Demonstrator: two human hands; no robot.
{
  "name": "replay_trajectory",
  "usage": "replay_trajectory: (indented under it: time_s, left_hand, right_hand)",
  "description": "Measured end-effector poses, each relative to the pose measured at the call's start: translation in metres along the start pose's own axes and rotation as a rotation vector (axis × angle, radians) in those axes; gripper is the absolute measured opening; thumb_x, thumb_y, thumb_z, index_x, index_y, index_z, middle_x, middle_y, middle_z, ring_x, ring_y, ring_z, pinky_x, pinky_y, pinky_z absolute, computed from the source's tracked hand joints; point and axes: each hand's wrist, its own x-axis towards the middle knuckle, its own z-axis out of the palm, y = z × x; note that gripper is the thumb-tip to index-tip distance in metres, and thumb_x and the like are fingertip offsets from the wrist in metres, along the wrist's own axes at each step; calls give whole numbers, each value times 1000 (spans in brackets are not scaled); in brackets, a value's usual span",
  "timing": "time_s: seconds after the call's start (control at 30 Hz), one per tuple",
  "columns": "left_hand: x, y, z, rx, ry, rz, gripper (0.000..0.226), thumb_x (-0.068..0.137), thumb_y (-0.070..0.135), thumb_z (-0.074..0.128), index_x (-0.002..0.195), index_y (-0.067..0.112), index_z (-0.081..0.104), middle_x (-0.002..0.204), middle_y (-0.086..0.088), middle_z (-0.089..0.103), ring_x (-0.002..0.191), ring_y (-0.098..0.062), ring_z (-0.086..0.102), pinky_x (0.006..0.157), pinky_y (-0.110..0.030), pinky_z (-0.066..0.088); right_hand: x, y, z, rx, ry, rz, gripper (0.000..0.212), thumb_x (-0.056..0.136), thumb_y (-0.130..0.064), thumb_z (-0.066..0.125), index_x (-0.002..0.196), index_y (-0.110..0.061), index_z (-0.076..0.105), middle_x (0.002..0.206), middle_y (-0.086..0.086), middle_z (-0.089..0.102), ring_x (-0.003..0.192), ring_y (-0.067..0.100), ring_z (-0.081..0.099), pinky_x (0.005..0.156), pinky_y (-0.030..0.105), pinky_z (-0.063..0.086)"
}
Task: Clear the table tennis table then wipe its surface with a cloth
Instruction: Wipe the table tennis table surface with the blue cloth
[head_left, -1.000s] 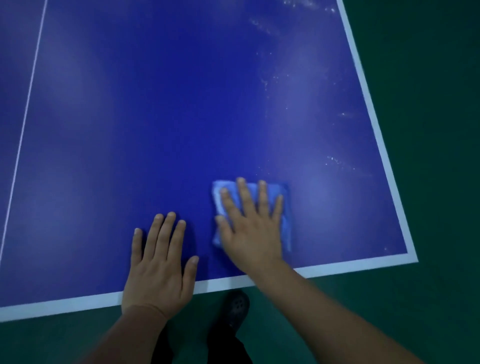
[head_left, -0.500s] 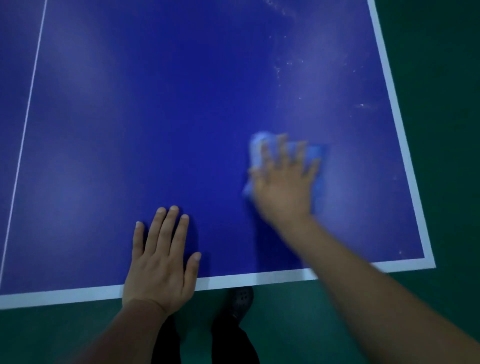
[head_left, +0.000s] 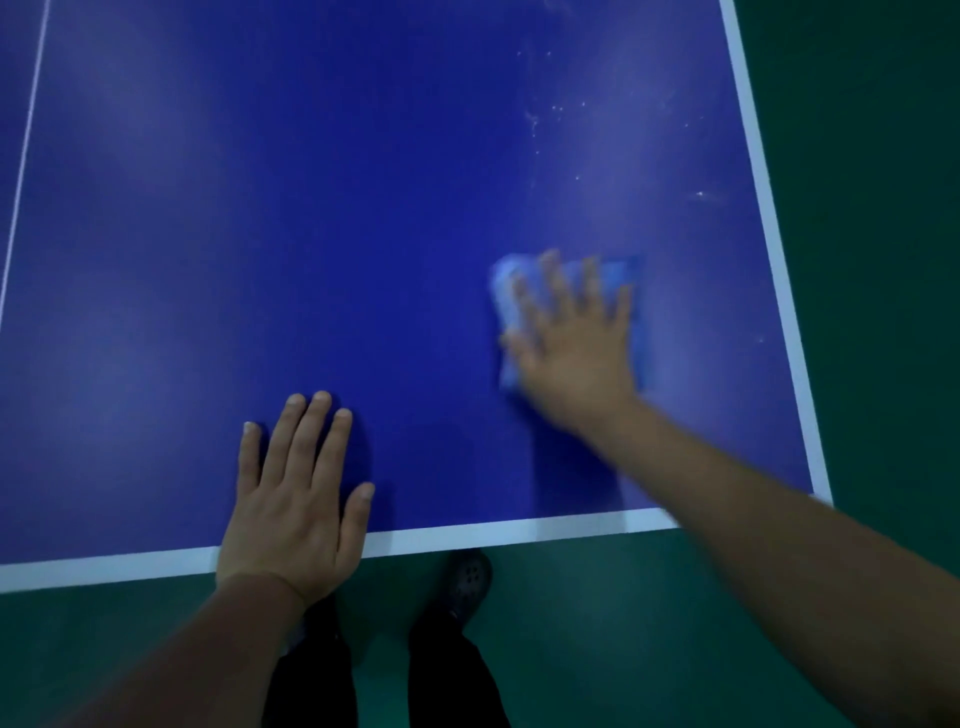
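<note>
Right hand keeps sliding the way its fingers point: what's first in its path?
Bare blue table tennis table top first, then likely the whitish specks and smears ahead of the right hand, which presses the light blue folded cloth. No objects in that line.

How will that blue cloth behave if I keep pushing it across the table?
The cloth looks soft and folded, so it likely slides flat under the right hand pressing it. An edge may bunch or unfold. It probably glides easily on the smooth table.
</note>
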Motion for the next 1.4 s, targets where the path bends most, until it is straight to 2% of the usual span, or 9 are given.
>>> replay_trajectory:
  time_s: [0.1,0.17,0.27,0.4,0.63,0.77,0.9,1.17,1.4]
  left_hand:
    - [0,-1,1,-9,11,2,69,95,43,32,148,-1,39,158,-19,31,148,-36,23,116,-65,17]
    - [1,-1,2,-2,10,2,69,95,43,31,148,-1,38,158,-18,30,149,-35,22,116,-64,16]
    - [0,-1,2,14,2,-2,70,96,45,29,149,0,35,159,-18,28,150,-34,19,117,-64,15]
    - [0,0,0,16,2,-2,71,95,45,29,149,-1,36,159,-19,29,149,-35,20,117,-64,15]
    - [0,0,2,7,20,3,71,95,45,30,149,0,36,159,-17,29,149,-34,20,119,-61,12]
    - [1,2,-2,-20,9,-21,73,95,50,28,150,3,35,160,-14,27,151,-30,17,122,-55,6]
    - [0,9,-7,-58,39,-60,74,93,50,29,149,3,37,160,-14,28,151,-30,18,122,-55,6]
    - [23,97,-1,-167,35,44,64,96,43,29,142,3,50,153,-16,40,146,-33,28,121,-57,10]
    - [25,97,11,-84,14,48,62,96,44,30,140,6,51,153,-16,38,146,-33,26,121,-56,8]
  right_hand:
    - [-82,-22,12,26,-36,-643,55,102,-53,34,154,-35,32,164,2,24,150,40,15,115,68,11]
    - [-90,15,3,-12,-62,-767,54,102,-53,36,153,-35,33,162,1,28,149,40,19,116,67,12]
    - [-42,80,-8,-93,-27,-334,58,99,-52,30,153,-31,28,160,7,31,146,44,25,111,72,20]
    - [2,94,-22,63,-25,434,66,95,-58,16,157,-36,18,166,0,12,152,38,6,117,66,5]
    - [-116,3,4,8,-38,-467,54,101,-54,35,152,-36,35,162,-1,28,151,34,18,117,64,12]
    - [-63,81,-12,-55,-55,-153,60,97,-55,28,151,-32,37,160,3,31,147,40,25,113,68,20]
    - [-9,149,-25,27,-123,320,66,94,-61,15,157,-39,15,167,-5,8,153,31,1,120,61,2]
    - [-160,122,-11,12,-148,140,58,101,-63,11,156,-43,9,166,-8,12,153,27,3,120,57,6]
    - [-8,172,-20,21,-105,267,62,98,-63,14,156,-42,11,167,-7,6,153,28,-1,120,58,-2]
